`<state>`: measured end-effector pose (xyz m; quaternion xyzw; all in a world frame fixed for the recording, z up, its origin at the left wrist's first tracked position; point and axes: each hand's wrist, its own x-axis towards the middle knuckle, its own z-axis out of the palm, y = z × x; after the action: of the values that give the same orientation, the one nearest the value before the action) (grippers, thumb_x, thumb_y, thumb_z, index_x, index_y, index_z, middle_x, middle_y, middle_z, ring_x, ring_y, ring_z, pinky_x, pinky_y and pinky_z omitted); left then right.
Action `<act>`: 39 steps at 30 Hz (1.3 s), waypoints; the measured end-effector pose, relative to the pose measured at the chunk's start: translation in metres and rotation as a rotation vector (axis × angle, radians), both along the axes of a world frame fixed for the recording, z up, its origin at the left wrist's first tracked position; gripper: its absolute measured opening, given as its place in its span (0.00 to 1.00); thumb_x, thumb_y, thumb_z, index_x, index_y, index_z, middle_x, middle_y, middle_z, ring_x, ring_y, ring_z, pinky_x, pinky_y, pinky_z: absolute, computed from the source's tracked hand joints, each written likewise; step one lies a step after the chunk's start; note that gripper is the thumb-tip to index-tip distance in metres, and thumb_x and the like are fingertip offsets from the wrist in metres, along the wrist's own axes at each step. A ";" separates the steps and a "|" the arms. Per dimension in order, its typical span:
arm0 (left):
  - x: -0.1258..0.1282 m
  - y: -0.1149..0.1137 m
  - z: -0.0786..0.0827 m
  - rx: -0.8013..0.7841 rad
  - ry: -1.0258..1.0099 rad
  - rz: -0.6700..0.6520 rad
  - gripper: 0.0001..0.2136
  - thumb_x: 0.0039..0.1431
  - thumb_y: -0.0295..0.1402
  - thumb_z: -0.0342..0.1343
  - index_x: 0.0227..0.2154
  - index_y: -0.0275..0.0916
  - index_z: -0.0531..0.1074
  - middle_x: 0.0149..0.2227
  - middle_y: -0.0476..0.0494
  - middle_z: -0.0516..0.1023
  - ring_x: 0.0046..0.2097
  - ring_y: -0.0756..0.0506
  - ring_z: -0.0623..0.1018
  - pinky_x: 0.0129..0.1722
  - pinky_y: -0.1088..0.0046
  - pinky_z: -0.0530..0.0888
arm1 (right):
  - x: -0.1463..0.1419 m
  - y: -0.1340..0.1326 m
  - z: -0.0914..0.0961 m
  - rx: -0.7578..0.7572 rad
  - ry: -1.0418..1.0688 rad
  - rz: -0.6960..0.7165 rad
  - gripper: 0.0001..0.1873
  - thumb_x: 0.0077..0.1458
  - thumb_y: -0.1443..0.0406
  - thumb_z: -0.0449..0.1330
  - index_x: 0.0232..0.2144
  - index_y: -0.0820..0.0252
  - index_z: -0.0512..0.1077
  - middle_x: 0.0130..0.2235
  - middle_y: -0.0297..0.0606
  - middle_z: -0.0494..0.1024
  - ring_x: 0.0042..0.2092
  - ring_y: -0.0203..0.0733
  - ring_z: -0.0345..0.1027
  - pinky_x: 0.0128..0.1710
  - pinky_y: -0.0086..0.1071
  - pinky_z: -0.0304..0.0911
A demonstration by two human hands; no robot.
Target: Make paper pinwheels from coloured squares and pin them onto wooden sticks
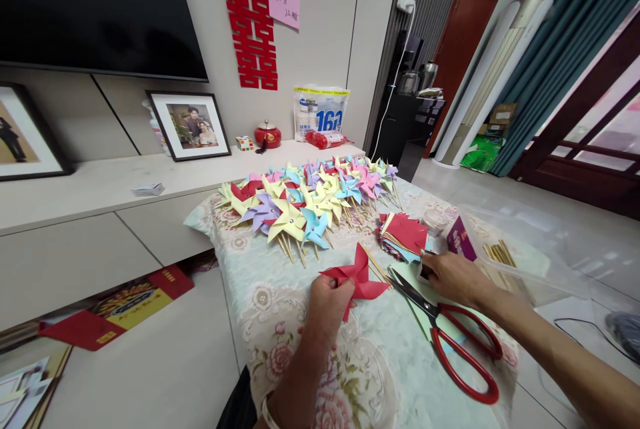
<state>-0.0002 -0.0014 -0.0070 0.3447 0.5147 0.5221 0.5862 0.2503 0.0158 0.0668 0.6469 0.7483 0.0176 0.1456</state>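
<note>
A red paper pinwheel (369, 282) is pinched at its centre by my left hand (333, 296), its pointed blades spreading above the tablecloth. My right hand (447, 274) is closed at the near edge of a stack of coloured paper squares (404, 234); what its fingers hold cannot be made out. Red-handled scissors (440, 322) lie slightly apart just below that hand, over pale green paper. Thin wooden sticks (376, 265) lie between the pinwheel and the stack. Many finished pinwheels (290, 219) on sticks are heaped at the far side.
A clear plastic box (545, 276) with sticks stands at the right, beside a small round container (434, 222). Behind the table runs a white cabinet (100, 197) with a framed photo (193, 128), a red jar (268, 136) and a plastic bag (321, 112).
</note>
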 end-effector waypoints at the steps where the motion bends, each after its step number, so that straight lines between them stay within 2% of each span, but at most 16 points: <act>1: 0.000 0.000 0.000 0.001 -0.001 0.002 0.08 0.41 0.33 0.62 0.25 0.34 0.79 0.19 0.49 0.77 0.20 0.49 0.72 0.21 0.74 0.72 | 0.001 0.000 0.000 0.003 0.003 0.003 0.13 0.56 0.72 0.51 0.36 0.62 0.76 0.35 0.51 0.82 0.35 0.52 0.78 0.27 0.32 0.49; 9: 0.001 0.000 0.004 0.002 -0.006 0.005 0.07 0.40 0.33 0.61 0.23 0.35 0.78 0.18 0.50 0.75 0.19 0.50 0.71 0.20 0.75 0.72 | 0.007 0.001 -0.012 0.006 0.008 0.011 0.13 0.60 0.73 0.49 0.40 0.64 0.73 0.36 0.53 0.83 0.37 0.53 0.79 0.28 0.33 0.48; 13: 0.001 0.000 0.002 0.004 0.003 0.005 0.06 0.40 0.33 0.61 0.22 0.36 0.78 0.18 0.51 0.75 0.19 0.50 0.71 0.20 0.75 0.71 | 0.008 0.002 -0.007 -0.024 0.033 0.042 0.12 0.61 0.72 0.50 0.35 0.62 0.74 0.34 0.49 0.82 0.36 0.49 0.78 0.28 0.32 0.48; 18: 0.001 0.001 0.001 0.003 0.017 0.000 0.05 0.41 0.33 0.62 0.21 0.36 0.77 0.17 0.52 0.73 0.18 0.51 0.69 0.19 0.76 0.70 | 0.010 0.006 -0.003 -0.044 0.064 0.061 0.10 0.60 0.71 0.53 0.33 0.61 0.74 0.34 0.47 0.82 0.35 0.49 0.77 0.28 0.32 0.47; 24: 0.001 0.000 -0.002 0.020 0.042 0.003 0.06 0.42 0.34 0.62 0.19 0.37 0.75 0.16 0.52 0.71 0.18 0.51 0.68 0.18 0.76 0.68 | 0.010 0.010 -0.008 -0.053 0.057 0.076 0.11 0.58 0.72 0.52 0.33 0.63 0.75 0.33 0.52 0.82 0.34 0.53 0.77 0.27 0.33 0.45; 28: 0.001 0.000 -0.003 0.031 0.050 -0.004 0.06 0.42 0.34 0.62 0.20 0.37 0.76 0.16 0.52 0.72 0.18 0.51 0.68 0.19 0.76 0.69 | 0.012 0.010 -0.007 -0.060 0.073 0.106 0.11 0.59 0.71 0.52 0.33 0.62 0.75 0.33 0.48 0.82 0.34 0.49 0.77 0.28 0.32 0.47; 32: 0.001 0.000 -0.002 0.035 0.050 -0.004 0.06 0.42 0.34 0.62 0.20 0.37 0.76 0.16 0.53 0.71 0.18 0.51 0.67 0.19 0.76 0.68 | 0.013 0.011 -0.006 -0.070 0.088 0.128 0.12 0.59 0.71 0.52 0.29 0.60 0.75 0.32 0.45 0.82 0.33 0.46 0.76 0.28 0.32 0.47; 39: 0.002 0.001 -0.002 0.018 0.041 0.003 0.05 0.41 0.34 0.61 0.19 0.37 0.75 0.15 0.53 0.71 0.18 0.51 0.68 0.19 0.75 0.70 | 0.012 0.009 -0.009 -0.036 0.073 0.114 0.13 0.55 0.74 0.51 0.29 0.61 0.75 0.32 0.46 0.82 0.33 0.46 0.76 0.28 0.32 0.46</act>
<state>0.0016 -0.0002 -0.0091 0.3599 0.5224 0.5205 0.5716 0.2618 0.0249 0.0576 0.6006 0.7890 -0.0110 0.1288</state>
